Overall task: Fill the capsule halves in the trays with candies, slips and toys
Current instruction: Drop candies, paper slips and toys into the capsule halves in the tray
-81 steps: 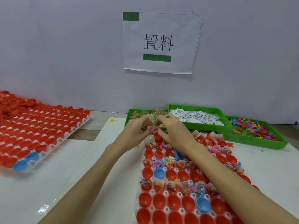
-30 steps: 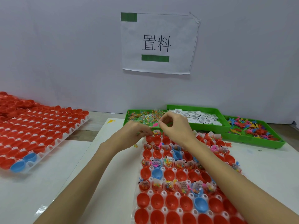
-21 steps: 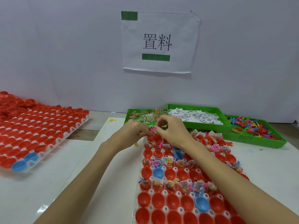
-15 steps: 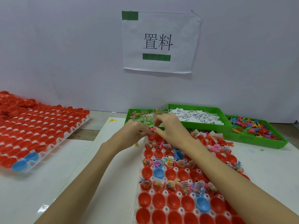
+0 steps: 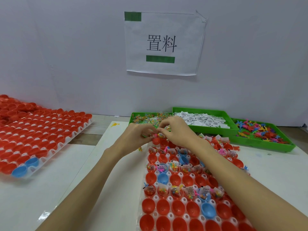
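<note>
Both hands meet over the far left corner of the near capsule tray (image 5: 168, 214), above a red capsule half (image 5: 156, 140) in its farthest row. The left hand (image 5: 135, 136) has its fingers curled inward, fingertips pinching a small pink toy (image 5: 155, 135) at the half's rim. The right hand (image 5: 177, 130) arches over from the right, thumb and forefinger pressed together on a small candy packet (image 5: 161, 135) just beside the toy; its other fingers curl loosely above. Both forearms stretch forward from the lower edge, the right one crossing the tray. Several rows of halves hold candy packets, slips and toys; the nearest rows are bare. Beyond the hands stand three green bins: candies (image 5: 146, 116), paper slips (image 5: 206, 120) and coloured toys (image 5: 261, 130). Well apart on the left lies a second tray of red halves (image 5: 41, 137), and a paper sign (image 5: 162, 42) hangs on the wall.
</note>
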`<state>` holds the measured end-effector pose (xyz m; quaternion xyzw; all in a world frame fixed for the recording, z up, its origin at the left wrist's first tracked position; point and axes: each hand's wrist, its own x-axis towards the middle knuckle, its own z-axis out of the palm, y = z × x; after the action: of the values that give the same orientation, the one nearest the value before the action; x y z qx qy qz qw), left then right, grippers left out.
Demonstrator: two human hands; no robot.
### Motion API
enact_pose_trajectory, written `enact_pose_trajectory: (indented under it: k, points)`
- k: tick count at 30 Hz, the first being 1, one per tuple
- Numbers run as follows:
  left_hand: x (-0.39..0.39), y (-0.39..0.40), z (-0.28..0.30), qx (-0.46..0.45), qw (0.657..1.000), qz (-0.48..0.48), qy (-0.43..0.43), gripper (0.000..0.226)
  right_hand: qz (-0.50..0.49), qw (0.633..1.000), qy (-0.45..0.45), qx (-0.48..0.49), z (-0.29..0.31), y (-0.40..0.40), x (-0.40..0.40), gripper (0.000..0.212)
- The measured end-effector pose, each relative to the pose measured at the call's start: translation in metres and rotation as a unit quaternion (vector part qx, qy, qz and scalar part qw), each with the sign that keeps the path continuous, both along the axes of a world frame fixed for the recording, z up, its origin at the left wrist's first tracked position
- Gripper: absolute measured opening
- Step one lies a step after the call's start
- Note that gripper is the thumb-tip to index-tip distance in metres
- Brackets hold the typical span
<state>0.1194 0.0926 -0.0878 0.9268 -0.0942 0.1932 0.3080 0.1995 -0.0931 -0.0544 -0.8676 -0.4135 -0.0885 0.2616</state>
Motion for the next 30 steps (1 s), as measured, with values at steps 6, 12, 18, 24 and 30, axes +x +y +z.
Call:
enact_pose_trajectory:
  k: [6, 12, 18, 24, 30]
  points:
    - [0.002, -0.002, 0.000, -0.029, 0.999, 0.011, 0.007, 0.036, -0.004, 0.999, 0.030, 0.016, 0.005, -0.001, -0.002, 0.015]
    - [0.003, -0.003, 0.000, -0.050, 0.999, 0.019, 0.000, 0.031, 0.011, 0.998, 0.048, -0.027, 0.004, 0.001, -0.007, 0.020]
    - [0.000, -0.003, 0.005, -0.020, 1.000, 0.018, -0.009, 0.018, 0.017, 0.999, -0.026, -0.008, -0.001, -0.007, -0.013, 0.008]
    - [0.000, -0.008, 0.005, -0.018, 0.999, 0.020, -0.019, 0.015, 0.020, 0.996, -0.035, -0.084, -0.007, -0.004, -0.021, 0.012]
    - [0.001, -0.001, 0.005, -0.067, 0.998, 0.007, 0.018, 0.019, 0.041, 0.993, -0.032, -0.105, -0.013, -0.004, -0.021, 0.017]
